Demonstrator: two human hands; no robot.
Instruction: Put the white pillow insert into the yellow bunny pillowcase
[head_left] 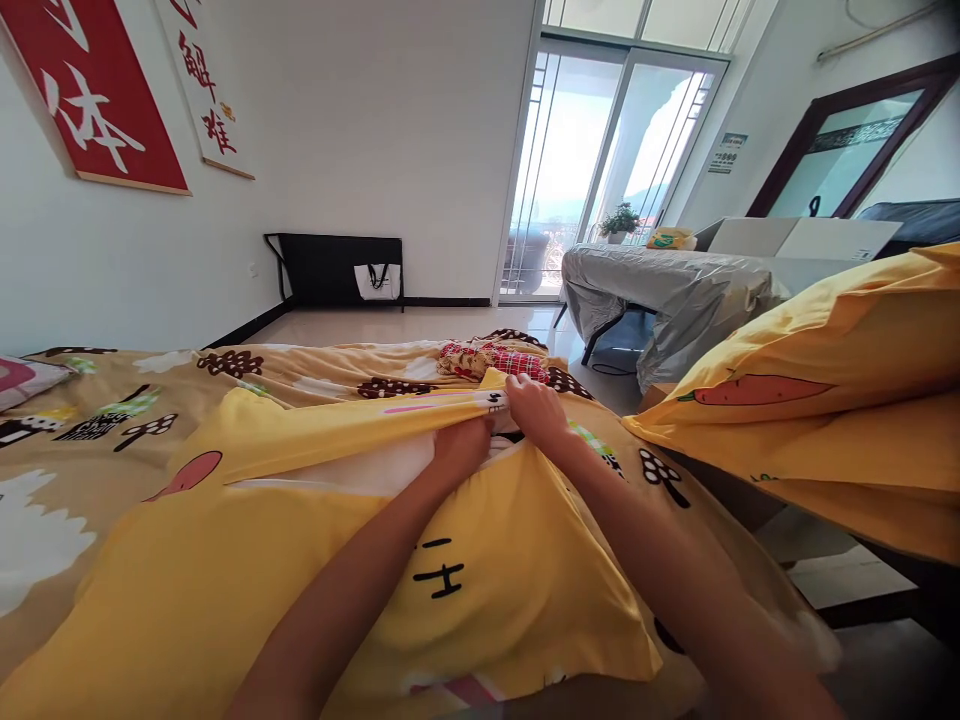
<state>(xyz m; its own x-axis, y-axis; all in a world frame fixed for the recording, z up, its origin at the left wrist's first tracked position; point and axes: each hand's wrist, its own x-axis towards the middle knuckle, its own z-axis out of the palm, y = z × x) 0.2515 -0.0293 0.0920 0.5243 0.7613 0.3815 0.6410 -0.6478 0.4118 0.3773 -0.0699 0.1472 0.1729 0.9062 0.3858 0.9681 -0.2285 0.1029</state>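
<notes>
While handling yellow pillowcase point(225, 570) on patterned bedspread point(157, 460), facing glass doors point(577, 170) across white-walled room point(405, 130), pinches slit point(330, 475) edge with closed fingers point(517, 386) of right hand point(535, 408). Has left hand point(463, 445) inside slit; can't tell finger spread or hold.

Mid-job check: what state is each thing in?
Yellow cartoon-print fabric pillowcase, open, pale material inside
Left hand, partly hidden in its opening
Right hand, closed on its edge
Tan patterned fabric bedding, spread, rumpled
Red checked cloth, bunched
Orange-yellow carrot-print fabric, creased
Silver plastic sheet, draped
</notes>
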